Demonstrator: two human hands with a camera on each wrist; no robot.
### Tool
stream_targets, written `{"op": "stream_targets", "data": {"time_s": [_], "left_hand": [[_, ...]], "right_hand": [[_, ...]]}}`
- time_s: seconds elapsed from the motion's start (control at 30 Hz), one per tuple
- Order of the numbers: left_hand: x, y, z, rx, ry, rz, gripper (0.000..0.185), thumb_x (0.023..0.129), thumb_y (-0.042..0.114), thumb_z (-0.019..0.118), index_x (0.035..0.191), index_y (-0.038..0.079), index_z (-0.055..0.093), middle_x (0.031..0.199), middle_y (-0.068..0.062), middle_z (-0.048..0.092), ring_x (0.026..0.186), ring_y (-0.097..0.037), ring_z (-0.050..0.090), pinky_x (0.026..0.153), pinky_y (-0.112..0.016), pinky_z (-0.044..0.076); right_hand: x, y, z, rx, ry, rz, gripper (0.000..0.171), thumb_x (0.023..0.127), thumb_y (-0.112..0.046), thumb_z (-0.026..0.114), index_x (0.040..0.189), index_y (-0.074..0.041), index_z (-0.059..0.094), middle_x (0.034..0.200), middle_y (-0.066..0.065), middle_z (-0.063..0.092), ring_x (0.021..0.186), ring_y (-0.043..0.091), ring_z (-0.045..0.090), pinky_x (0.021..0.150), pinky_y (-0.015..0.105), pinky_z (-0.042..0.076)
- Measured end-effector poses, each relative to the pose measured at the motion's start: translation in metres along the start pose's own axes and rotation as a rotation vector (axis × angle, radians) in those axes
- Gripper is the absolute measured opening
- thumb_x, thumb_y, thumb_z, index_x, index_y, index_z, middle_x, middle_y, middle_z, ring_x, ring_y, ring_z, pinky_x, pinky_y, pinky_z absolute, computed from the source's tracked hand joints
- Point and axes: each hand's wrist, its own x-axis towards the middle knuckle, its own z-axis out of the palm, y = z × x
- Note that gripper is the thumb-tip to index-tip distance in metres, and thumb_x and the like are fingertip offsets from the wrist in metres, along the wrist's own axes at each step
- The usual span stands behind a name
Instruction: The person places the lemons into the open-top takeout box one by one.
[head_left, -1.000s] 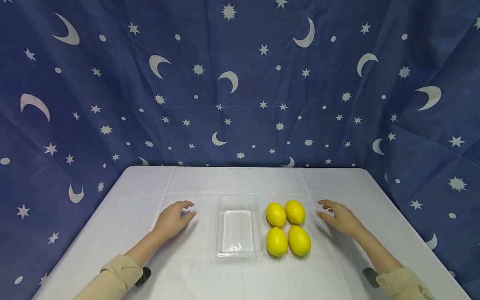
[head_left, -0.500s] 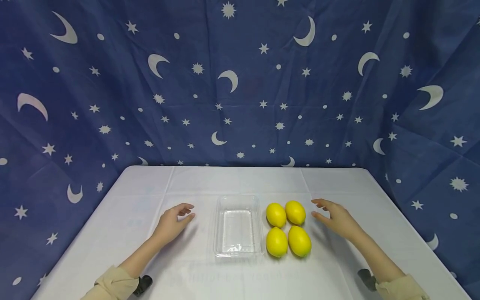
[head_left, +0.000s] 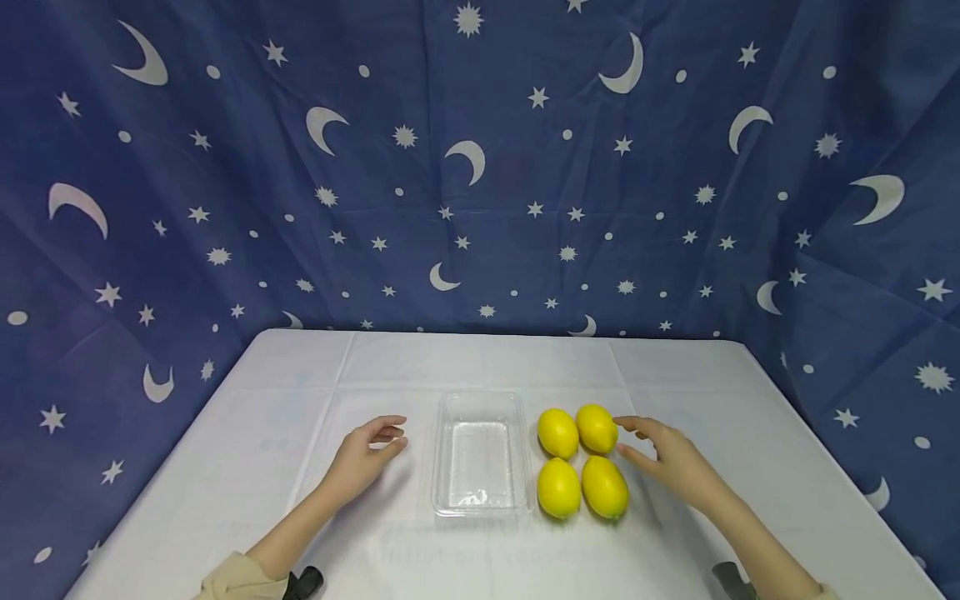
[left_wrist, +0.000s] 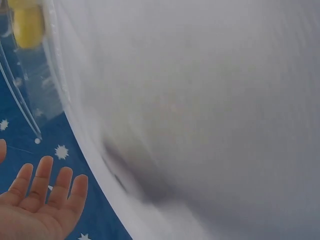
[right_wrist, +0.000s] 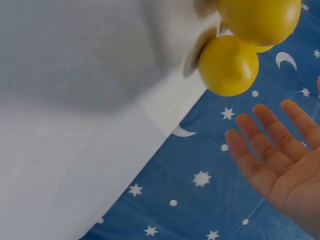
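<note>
A clear plastic container (head_left: 437,458) stands on the white table, its inside bare. To its right sit several yellow lemons in two rows: a back-left lemon (head_left: 557,432), a back-right lemon (head_left: 597,428), a front-left lemon (head_left: 558,489) and a front-right lemon (head_left: 605,487). My right hand (head_left: 670,460) hovers just right of the back-right lemon, fingers extended and nothing held; whether a fingertip touches it I cannot tell. Left of the container is my left hand (head_left: 365,457), fingers loosely bent, holding nothing. Both palms show in the wrist views.
A white cloth covers the table (head_left: 420,362). Behind it and at both sides hangs a blue curtain (head_left: 510,108) with moons and stars. Dark wrist straps (head_left: 303,582) sit near the sleeve ends.
My right hand has moved left, close up to the back-right lemon. The left hand has shifted slightly right and nearer me. Lemons and container stay in place on the table.
</note>
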Motion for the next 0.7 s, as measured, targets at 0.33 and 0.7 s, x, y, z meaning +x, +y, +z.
{"op": "stream_targets", "data": {"time_s": [0.33, 0.7], "left_hand": [[-0.017, 0.007, 0.010, -0.116, -0.034, -0.062, 0.038, 0.089, 0.013, 0.063, 0.124, 0.000, 0.056, 0.114, -0.014, 0.063, 0.108, -0.033, 0.059, 0.091, -0.044, 0.053], [-0.027, 0.018, 0.022, -0.265, -0.127, -0.188, 0.047, 0.089, 0.010, 0.061, 0.132, -0.005, 0.046, 0.116, -0.018, 0.057, 0.100, -0.026, 0.061, 0.072, -0.034, 0.057]], "right_hand": [[-0.008, -0.014, 0.005, 0.026, -0.063, 0.047, 0.045, 0.089, -0.032, 0.064, 0.125, -0.005, 0.058, 0.124, 0.019, 0.060, 0.106, 0.037, 0.059, 0.083, 0.048, 0.056], [-0.013, -0.012, 0.015, 0.076, -0.083, 0.049, 0.043, 0.086, -0.028, 0.067, 0.121, -0.004, 0.060, 0.122, 0.017, 0.061, 0.100, 0.033, 0.061, 0.073, 0.039, 0.058]]}}
